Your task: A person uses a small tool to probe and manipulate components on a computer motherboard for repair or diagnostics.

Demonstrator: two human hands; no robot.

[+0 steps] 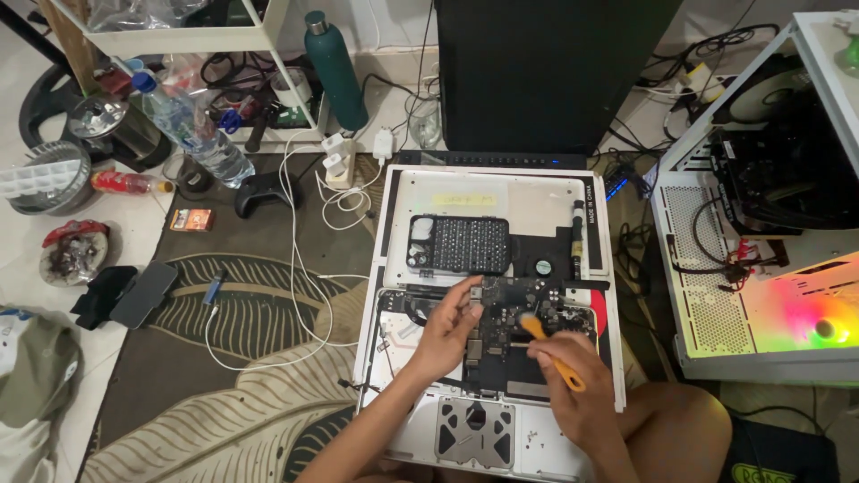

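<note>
Circuit board (501, 326) long axis runs away from person; left hand (445, 335) grips edge.

A leaf-patterned rug (250, 313) carries the opened laptop (488, 268) and cables (304, 268).

My left hand (445, 333) reaching forward, fingers curled and pinching, my right hand (573, 380) fisted, wrist bent inward, forearms converging

1. Small orange box (191, 219), flat rect, on the mat left of the white cables.
2. Yellow label strip (463, 201), upper part of the white panel, above the black bit case.
3. Clear water bottle (191, 131) w/ blue-white label, lying tilted upper left.
4. Red snack packet (123, 182) beside it.
</note>
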